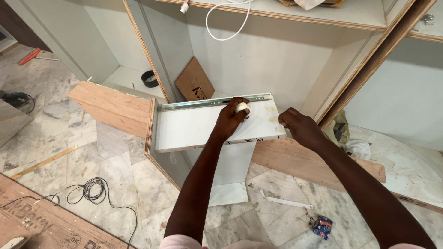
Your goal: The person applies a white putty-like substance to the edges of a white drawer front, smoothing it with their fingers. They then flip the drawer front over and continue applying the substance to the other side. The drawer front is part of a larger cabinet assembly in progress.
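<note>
In the middle of the frame, our left hand (232,117) is closed on a small white roll (242,107) atop the white drawer box (198,127). Our right hand (297,127), curled, grips its right edge. The box looks stiff and light; we hold its edges.

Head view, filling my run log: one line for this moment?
left hand: holds white roll on drawer panel | right hand: at panel's right edge | metal slide rail: along top edge
</note>
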